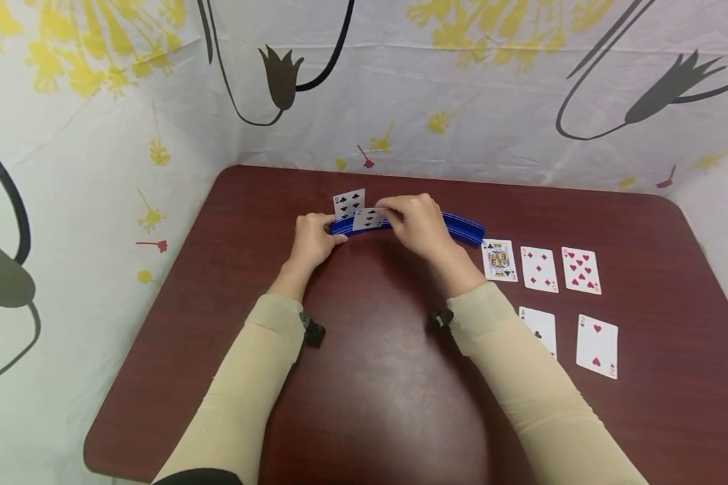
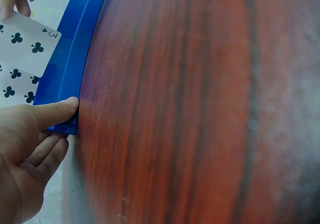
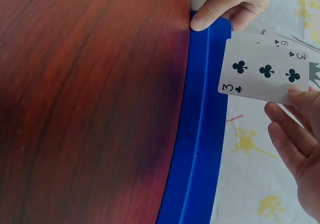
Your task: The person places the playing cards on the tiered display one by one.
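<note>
left hand (image 1: 314,237) grips blue card holder (image 1: 461,228) end | right hand (image 1: 417,222) pinches three of clubs (image 3: 264,70) (fingers curled)

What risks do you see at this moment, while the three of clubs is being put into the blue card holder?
1. The six of clubs already stands in the blue card holder; the three of clubs, pinched by the right hand, may knock it out.
2. Only the left hand steadies the holder, at its end; a push might slide it.
3. The right sleeve lies partly over the ace and could drag it.
</note>
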Demonstrator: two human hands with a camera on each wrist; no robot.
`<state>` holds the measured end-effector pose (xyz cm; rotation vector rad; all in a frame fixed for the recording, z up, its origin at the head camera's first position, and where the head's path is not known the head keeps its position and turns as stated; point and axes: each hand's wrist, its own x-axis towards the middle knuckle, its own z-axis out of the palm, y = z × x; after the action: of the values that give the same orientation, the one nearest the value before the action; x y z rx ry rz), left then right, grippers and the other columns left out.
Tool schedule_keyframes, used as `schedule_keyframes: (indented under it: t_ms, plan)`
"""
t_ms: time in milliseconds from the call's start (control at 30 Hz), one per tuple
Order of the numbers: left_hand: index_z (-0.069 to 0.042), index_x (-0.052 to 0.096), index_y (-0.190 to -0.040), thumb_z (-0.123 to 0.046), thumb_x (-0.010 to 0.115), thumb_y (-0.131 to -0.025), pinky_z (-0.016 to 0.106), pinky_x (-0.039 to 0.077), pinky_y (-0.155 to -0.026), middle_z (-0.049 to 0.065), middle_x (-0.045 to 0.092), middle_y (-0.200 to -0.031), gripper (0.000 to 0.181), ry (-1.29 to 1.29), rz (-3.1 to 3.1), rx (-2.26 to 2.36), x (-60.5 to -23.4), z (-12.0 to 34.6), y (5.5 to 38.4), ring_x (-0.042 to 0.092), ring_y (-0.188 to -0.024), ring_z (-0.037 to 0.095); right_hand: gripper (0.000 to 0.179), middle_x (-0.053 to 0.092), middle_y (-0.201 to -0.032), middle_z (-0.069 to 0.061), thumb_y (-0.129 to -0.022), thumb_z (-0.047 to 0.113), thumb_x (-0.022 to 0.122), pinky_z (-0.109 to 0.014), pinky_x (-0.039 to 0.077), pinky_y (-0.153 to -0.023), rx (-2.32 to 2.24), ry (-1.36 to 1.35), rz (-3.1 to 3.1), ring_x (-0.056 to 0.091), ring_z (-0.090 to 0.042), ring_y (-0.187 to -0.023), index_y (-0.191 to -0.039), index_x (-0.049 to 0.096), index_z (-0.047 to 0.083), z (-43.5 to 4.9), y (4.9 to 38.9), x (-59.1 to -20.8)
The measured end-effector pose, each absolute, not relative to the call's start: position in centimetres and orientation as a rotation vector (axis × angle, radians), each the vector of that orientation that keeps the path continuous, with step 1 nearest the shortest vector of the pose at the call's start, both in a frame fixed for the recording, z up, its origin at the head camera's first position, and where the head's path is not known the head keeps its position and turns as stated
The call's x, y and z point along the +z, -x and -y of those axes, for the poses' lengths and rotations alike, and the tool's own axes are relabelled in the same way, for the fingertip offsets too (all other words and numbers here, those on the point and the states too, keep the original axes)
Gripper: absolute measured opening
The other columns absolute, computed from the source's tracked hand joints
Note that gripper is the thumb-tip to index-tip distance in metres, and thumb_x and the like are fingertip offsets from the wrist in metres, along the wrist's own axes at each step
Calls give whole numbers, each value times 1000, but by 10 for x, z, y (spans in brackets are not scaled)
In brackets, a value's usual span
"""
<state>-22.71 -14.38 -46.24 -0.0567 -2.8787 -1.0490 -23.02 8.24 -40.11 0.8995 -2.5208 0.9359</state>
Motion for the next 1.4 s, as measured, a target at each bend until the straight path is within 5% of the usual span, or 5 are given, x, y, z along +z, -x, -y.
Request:
schedule_keyframes:
  t_ms: [1100, 1400]
  plan:
    - [-1, 70, -127, -16, 85, -85, 39, 58, -87, 20, 69, -123, 48, 118, 2860, -1021, -463, 143, 229, 71, -101, 27, 19, 76, -105, -12, -100, 11, 66, -42, 59, -79, 886, -951, 2619, 73, -26, -91, -112, 79, 6, -59, 238, -414]
    - [-1, 70, -127, -16, 85, -84, 39, 57, -88, 20, 69, -123, 48, 114, 2856, -1012, -464, 146, 228, 71, -101, 27, 26, 71, -122, -14, -101, 8, 63, -44, 56, -92, 844, -1017, 2654, 69, -28, -109, -125, 72, 3, -59, 237, -417]
